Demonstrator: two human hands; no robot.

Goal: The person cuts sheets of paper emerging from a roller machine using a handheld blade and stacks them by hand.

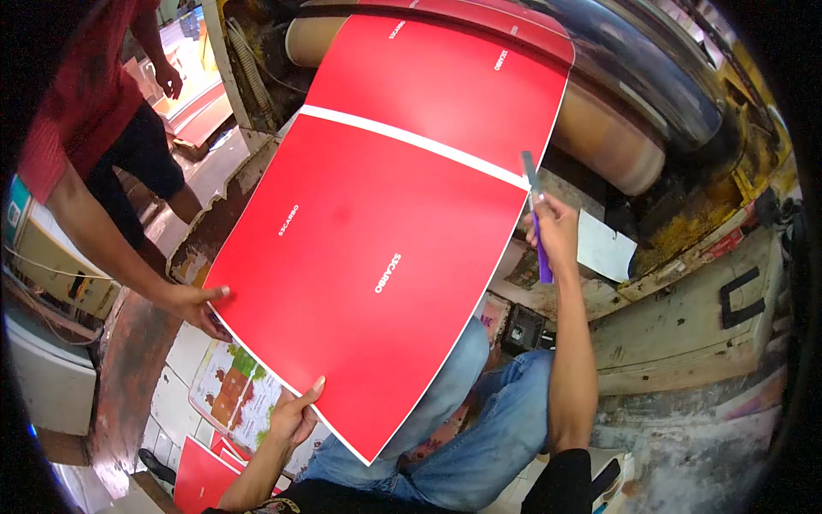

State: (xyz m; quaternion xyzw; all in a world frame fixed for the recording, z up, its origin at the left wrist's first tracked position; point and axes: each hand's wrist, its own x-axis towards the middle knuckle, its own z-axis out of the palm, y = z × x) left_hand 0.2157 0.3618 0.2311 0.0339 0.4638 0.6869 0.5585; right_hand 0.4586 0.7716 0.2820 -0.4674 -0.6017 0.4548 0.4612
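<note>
A large red printed sheet [342,214] with white lettering and a white strip [411,140] across it comes down from the machine rollers. My left hand [294,417] grips its lower edge, thumb on top. Closed around a purple-handled utility knife [543,248], my right hand [556,227] is beside the sheet's right edge. The knife's blade end points up near the right end of the white strip; whether it touches the sheet I cannot tell. A co-worker's hand [201,307] holds the sheet's left edge.
A dark shiny roller [651,77] and a brown roller [608,137] of the machine are at the top right. More red sheets [201,475] lie on the floor at lower left. A white piece [606,246] lies right of my right hand. The co-worker [94,128] stands at left.
</note>
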